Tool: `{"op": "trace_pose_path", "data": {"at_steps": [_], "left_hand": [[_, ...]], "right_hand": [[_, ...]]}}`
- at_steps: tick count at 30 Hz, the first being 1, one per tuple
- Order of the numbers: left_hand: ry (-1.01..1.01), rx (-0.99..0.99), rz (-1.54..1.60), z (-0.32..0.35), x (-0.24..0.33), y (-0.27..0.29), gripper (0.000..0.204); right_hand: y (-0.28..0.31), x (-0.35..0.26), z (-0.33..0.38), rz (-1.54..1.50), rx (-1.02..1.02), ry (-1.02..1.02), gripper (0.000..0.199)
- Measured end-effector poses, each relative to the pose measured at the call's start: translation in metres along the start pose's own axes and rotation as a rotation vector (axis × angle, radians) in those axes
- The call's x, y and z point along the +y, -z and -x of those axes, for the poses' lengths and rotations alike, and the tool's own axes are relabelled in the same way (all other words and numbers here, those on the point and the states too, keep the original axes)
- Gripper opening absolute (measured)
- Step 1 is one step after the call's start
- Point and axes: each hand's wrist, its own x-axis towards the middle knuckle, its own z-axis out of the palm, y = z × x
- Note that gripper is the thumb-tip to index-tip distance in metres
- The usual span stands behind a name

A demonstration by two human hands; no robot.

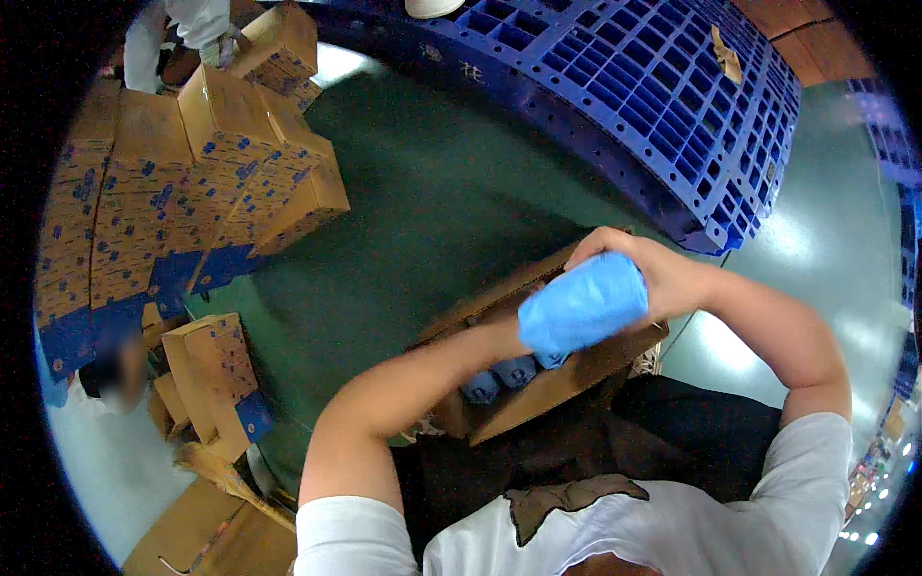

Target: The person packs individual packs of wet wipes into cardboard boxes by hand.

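A light blue, soft-looking bundle (584, 305) is in my right hand (634, 264), whose fingers wrap round its far side and right end. My left hand (507, 336) reaches to the bundle's left end, and its fingers are hidden behind it. Both hands are above an open cardboard box (538, 403) in front of my lap. Inside the box lie several darker blue rounded packs (514, 371), partly covered by my left forearm and the bundle. The bundle is slightly blurred.
A blue plastic pallet (663, 106) stands beyond the box. Stacked printed cartons (144, 202) rise at the left, with a smaller carton (211, 370) nearer. A broom (226, 475) lies at the lower left. A co-worker's gloved hand (223, 46) is on a carton at the far left.
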Motion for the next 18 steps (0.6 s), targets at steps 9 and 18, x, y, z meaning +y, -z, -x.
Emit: {"op": "trace_pose_path", "data": {"at_steps": [9, 18], "left_hand": [[0.281, -0.5, -1.078, 0.063, -0.047, -0.008, 0.059], [0.574, -0.566, -1.027, 0.049, 0.014, -0.004, 0.041]], "right_hand": [[-0.034, 0.058, 0.01, 1.154, -0.33, 0.619, 0.034], [-0.073, 0.081, 0.002, 0.695, -0.208, 0.129, 0.04]]}}
